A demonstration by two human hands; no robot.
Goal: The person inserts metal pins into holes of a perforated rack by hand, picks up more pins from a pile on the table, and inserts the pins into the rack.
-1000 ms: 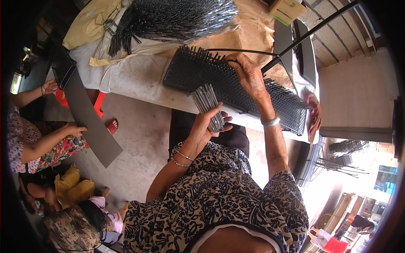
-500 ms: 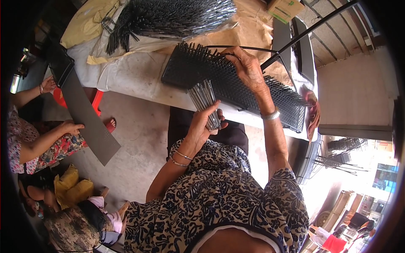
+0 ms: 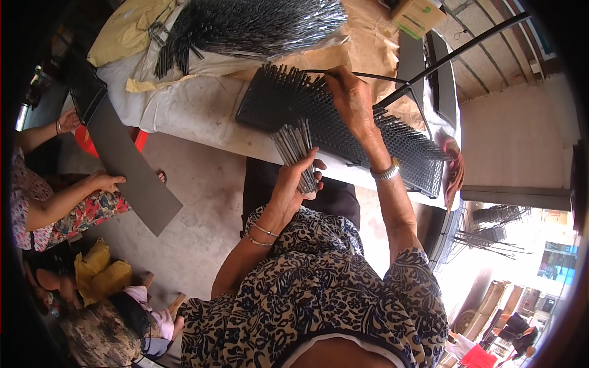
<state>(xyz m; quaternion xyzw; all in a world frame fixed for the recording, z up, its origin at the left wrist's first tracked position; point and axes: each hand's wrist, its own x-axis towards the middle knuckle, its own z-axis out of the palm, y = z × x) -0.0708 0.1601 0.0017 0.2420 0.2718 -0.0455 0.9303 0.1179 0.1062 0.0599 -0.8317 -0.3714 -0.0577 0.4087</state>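
My left hand (image 3: 291, 189) is closed around a bundle of thin grey metal rods (image 3: 294, 144), their upper ends fanned out in front of the table edge. Across that edge lies a long black perforated rack (image 3: 288, 107), with many dark rods standing in its holes along the far side and at the right end. Over the rack's far side is my right hand (image 3: 354, 104), fingers bent down and pressed together among the standing rods. Whatever they pinch is hidden behind the hand.
A large heap of loose rods (image 3: 257, 27) lies on brown paper at the back of the table. A black bar (image 3: 460, 54) slants over the right side. A cardboard box (image 3: 417, 17) stands at the far right. At left, another person holds a long grey panel (image 3: 132, 165).
My right hand has shifted slightly left and toward the far side of the rack, its wrist turned. The left hand keeps its bundle nearly still. The other person's panel has moved slightly right.
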